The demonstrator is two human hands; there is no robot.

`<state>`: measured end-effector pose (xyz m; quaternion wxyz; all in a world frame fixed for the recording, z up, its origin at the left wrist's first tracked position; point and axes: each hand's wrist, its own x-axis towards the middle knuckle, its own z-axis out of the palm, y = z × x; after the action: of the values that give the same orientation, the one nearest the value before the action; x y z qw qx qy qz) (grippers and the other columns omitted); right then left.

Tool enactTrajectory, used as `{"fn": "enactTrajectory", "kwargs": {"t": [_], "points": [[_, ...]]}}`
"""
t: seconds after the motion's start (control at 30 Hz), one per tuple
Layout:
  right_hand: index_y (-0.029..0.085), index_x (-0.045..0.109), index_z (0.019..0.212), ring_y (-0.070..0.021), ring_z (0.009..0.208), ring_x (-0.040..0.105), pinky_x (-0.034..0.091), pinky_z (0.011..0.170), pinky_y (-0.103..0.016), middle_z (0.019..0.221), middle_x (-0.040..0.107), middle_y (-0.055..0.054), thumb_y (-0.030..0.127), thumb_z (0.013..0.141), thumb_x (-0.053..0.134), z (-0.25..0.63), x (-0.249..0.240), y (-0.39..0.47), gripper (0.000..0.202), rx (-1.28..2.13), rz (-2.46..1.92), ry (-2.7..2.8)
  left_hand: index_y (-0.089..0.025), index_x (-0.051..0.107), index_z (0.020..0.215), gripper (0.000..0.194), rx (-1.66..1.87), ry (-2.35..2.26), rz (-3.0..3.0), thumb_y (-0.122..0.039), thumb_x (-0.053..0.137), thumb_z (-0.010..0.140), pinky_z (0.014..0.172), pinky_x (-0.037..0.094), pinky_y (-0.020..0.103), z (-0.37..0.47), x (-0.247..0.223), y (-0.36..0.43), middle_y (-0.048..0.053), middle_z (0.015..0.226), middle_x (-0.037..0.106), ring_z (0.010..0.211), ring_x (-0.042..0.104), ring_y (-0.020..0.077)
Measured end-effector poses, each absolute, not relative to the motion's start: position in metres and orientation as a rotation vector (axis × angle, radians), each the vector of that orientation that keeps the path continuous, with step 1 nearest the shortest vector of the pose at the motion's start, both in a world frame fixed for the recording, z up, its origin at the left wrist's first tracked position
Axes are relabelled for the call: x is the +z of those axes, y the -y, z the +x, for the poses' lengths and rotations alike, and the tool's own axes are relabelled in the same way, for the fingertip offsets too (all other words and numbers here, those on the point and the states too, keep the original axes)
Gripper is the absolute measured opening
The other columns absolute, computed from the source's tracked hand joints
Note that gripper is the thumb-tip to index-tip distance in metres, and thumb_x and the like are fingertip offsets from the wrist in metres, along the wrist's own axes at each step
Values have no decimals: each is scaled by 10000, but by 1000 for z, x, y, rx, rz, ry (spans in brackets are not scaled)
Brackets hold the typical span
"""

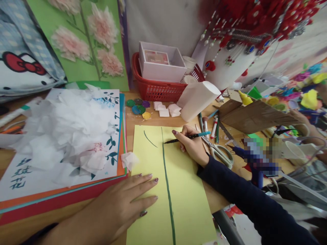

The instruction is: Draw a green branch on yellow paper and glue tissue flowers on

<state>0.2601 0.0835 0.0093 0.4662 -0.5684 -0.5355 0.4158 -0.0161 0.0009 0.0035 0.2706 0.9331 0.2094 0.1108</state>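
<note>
My right hand [191, 146] grips a thin black marker pen [198, 135] with a teal end. The pen's tip touches a sheet of yellow paper [189, 197], close to a long dark green line [168, 190] that runs down its middle. A short curved green stroke [150, 139] lies left of that line. My left hand [122, 200] rests flat on the sheet's left part, fingers stretched and slightly spread. A crumpled scrap of white tissue [129, 160] lies at the sheet's left edge, just above my left fingers.
Left is a heap of white tissue [68, 126] on stacked coloured sheets [102, 190]. Behind stand a red basket [160, 91], a paper roll [200, 100] and small paint-coloured discs [139, 106]. Scissors [221, 153], pens [216, 127] and a blue glue gun [257, 177] lie right.
</note>
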Motion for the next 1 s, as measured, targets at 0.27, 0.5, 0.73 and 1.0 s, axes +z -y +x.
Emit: {"fn": "enactTrajectory", "kwargs": {"t": [0.27, 0.5, 0.73, 1.0], "points": [[219, 414, 597, -57, 303, 383, 289, 328, -171, 389, 479, 73, 515, 775, 774, 260, 8, -84, 499, 1011, -1398, 1283, -277, 583, 1380, 444, 338, -582, 2493, -109, 539, 971, 1168, 385, 398, -18, 3, 0, 10, 1559, 428, 1427, 423, 229], [209, 426, 570, -52, 295, 363, 276, 344, -178, 370, 473, 66, 443, 784, 779, 262, 9, -81, 474, 1128, -1379, 1360, -275, 609, 1356, 405, 367, -575, 2480, -135, 545, 982, 1155, 407, 401, -15, 3, -1, 23, 1534, 462, 1409, 451, 236], [218, 412, 596, -63, 301, 392, 284, 339, -173, 375, 482, 67, 453, 793, 767, 259, 8, -83, 469, 1088, -1376, 1328, -282, 588, 1375, 436, 318, -576, 2509, -127, 556, 969, 1165, 388, 397, -16, 1, 0, 7, 1561, 421, 1426, 425, 230], [212, 416, 577, -55, 296, 375, 276, 339, -172, 369, 472, 65, 459, 788, 772, 261, 7, -81, 482, 1123, -1383, 1359, -258, 613, 1349, 405, 315, -565, 2557, -137, 558, 966, 1132, 425, 412, -17, 4, -1, 24, 1542, 446, 1406, 452, 246]]}}
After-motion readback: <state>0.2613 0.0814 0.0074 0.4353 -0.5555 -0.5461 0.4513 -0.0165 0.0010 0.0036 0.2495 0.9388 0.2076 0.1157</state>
